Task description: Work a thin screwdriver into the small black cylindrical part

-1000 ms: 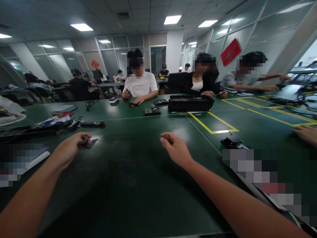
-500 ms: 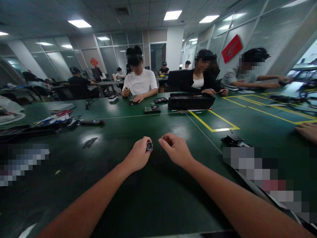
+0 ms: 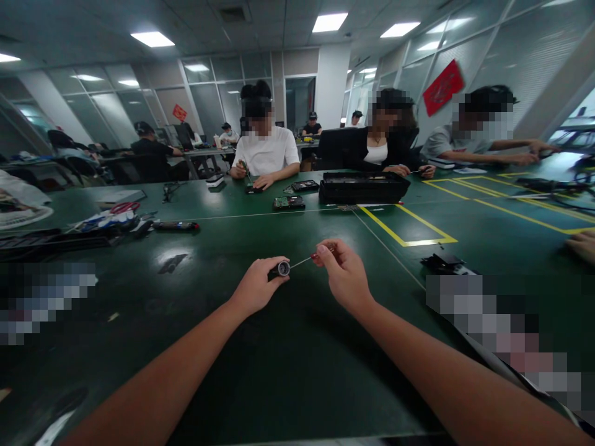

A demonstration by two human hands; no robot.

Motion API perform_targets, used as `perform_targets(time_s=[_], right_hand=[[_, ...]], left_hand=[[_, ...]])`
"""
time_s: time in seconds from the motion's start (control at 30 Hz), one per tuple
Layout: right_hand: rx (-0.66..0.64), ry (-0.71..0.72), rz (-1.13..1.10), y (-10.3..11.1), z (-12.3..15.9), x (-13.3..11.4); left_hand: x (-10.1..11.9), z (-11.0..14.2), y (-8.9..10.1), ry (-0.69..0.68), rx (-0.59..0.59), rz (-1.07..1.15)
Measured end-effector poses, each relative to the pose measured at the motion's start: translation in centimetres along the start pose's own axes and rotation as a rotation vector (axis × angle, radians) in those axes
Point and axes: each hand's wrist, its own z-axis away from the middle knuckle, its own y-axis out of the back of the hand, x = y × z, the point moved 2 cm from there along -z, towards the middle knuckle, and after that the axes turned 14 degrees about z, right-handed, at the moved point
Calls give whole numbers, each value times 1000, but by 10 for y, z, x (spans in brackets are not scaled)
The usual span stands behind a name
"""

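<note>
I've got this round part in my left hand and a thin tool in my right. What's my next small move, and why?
I'd probably steady the round part in your left hand and line up the tip of the thin tool. Your right hand already points its shaft toward the part's rim, though I can't tell whether they touch.

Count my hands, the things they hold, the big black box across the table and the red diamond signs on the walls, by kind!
Left hand and right hand: 2
Round part: 1
Thin tool: 1
Black box: 1
Red diamond signs: 2
Total: 7
</note>
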Motion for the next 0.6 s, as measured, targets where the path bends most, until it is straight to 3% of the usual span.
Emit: perform_targets(time_s=[0.27,0.47,0.6], right_hand=[[-71,-24,104,0,-1,-2],[-15,26,432,7,0,-12],[-27,71,496,9,-2,-15]], left_hand=[[1,0,2,29,14,34],[5,1,3,11,30,12],[3,0,4,-17,7,-25]])
